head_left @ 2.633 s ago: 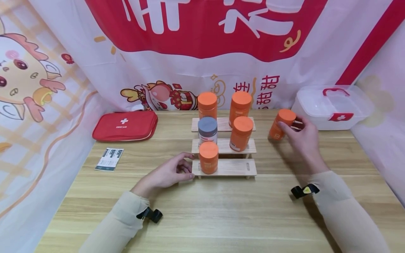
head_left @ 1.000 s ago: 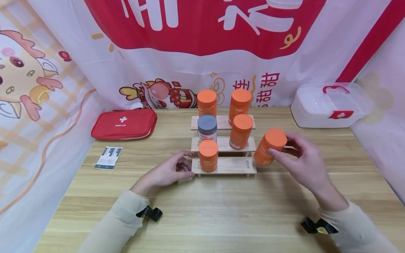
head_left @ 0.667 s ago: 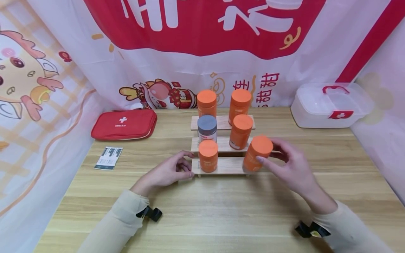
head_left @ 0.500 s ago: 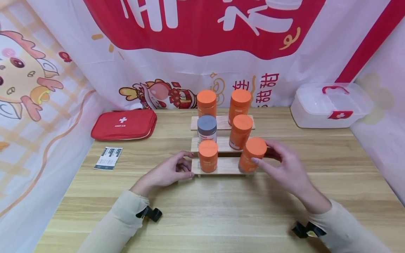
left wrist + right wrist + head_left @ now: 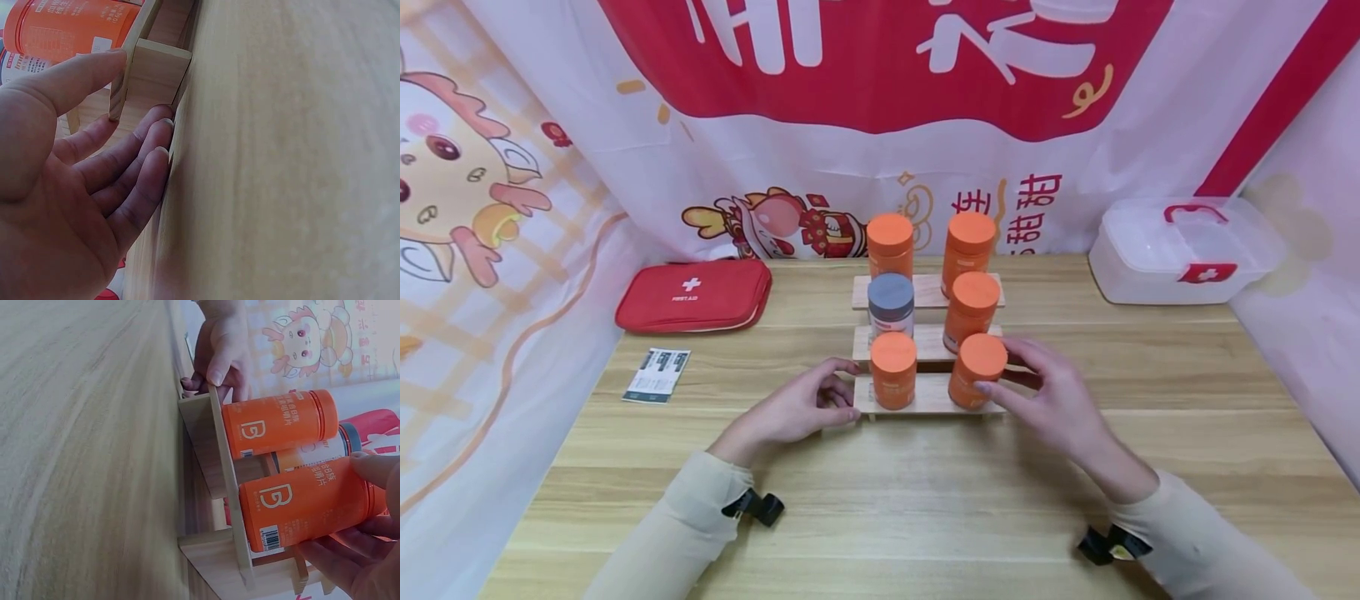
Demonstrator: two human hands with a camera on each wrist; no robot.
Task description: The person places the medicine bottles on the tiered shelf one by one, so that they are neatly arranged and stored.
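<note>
My right hand grips an orange bottle with thumb on one side and fingers on the other. Its base meets the right end of the front step of a small wooden tiered rack. At the left end of that step my left hand pinches the board between thumb and index finger; the other fingers reach down to the table in the left wrist view. Beside the held bottle stands another orange bottle. A grey-capped bottle and an orange bottle occupy the middle step. On the back step are two more orange bottles.
To the left lie a red first-aid pouch and a printed card. A clear-lidded white box with a red handle stands at the back right. A printed cloth hangs behind the wooden table.
The right hand has carried the orange bottle from the table at the right, leftward and toward the front, onto the front step. My left hand has stayed at the rack's left end.
</note>
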